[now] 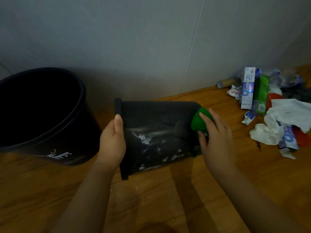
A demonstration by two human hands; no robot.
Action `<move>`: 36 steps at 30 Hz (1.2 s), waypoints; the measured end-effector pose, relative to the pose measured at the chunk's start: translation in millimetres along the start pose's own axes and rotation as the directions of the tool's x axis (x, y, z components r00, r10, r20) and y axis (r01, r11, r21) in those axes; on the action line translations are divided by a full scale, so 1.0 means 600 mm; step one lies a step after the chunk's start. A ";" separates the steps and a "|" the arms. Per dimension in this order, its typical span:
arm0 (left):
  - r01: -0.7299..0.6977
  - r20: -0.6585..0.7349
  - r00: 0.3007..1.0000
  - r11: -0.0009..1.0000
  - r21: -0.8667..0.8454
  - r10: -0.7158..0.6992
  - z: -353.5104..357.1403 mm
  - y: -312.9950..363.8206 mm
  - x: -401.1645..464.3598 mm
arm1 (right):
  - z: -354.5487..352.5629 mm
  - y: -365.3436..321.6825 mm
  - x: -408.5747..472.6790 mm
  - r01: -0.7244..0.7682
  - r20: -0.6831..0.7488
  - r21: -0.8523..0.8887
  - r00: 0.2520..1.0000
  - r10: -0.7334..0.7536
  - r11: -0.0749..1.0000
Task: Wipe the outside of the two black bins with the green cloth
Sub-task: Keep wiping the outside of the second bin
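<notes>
The small black bin (156, 137) lies on its side — left hand (111, 142) grips its rim, right hand (217, 138) presses the green cloth (199, 125) on its bottom end with fingers straight. Left of it the big black bin (43, 118) stands upright, too dark inside to see.

Dim, murky frame, low light w/ a warm cast on the wooden floor (168, 199). Soft arm shadows fall across the floor toward bottom centre. Upright bin (42, 115) interior is pure black, no detail. Faint sheen streaks on the tipped bin (156, 132). Slight overall blur; wall seam (193, 44) bows from wide-angle distortion.
</notes>
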State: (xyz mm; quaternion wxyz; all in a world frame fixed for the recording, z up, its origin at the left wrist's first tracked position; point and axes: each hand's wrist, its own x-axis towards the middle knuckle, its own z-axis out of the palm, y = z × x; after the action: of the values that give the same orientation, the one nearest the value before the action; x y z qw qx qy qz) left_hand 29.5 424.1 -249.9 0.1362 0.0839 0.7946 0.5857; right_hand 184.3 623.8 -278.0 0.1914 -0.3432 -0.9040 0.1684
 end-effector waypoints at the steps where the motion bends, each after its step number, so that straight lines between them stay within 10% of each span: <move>1: -0.002 -0.007 1.000 1.000 0.003 0.002 0.001 0.000 -0.001 | -0.001 -0.001 -0.003 -0.034 -0.010 -0.009 0.999 0.034 0.999; 8: -0.008 -0.005 1.000 1.000 0.023 0.009 0.001 0.003 0.002 | 0.023 -0.029 -0.041 0.329 0.011 0.012 0.944 -0.329 0.944; 14: 0.015 0.002 1.000 1.000 0.014 -0.015 0.000 0.001 0.002 | 0.026 0.016 -0.050 -0.030 -0.090 0.048 0.995 0.035 0.998; 20: 0.042 0.008 0.999 0.999 -0.002 -0.042 0.003 0.007 0.004 | 0.036 0.008 -0.050 0.154 -0.029 0.075 0.988 -0.153 0.985; 27: 0.045 0.001 0.999 0.999 -0.006 -0.045 0.005 0.007 0.005 | 0.034 0.014 -0.022 -0.006 -0.093 0.063 0.996 0.012 0.998; 32: 0.066 0.009 0.998 0.998 -0.025 -0.066 0.002 0.010 0.004 | 0.039 0.000 -0.030 0.236 -0.040 0.093 0.972 -0.233 0.967; 36: 0.059 0.012 0.998 0.998 -0.031 -0.059 0.002 0.012 0.003 | 0.030 0.027 0.004 0.088 -0.081 0.126 0.994 -0.078 0.988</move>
State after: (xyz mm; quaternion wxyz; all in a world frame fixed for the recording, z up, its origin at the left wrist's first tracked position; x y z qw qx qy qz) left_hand 28.0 428.1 -243.6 0.1592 0.0616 0.7867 0.5932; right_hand 183.6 634.0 -300.0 0.2541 -0.2983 -0.8968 0.2055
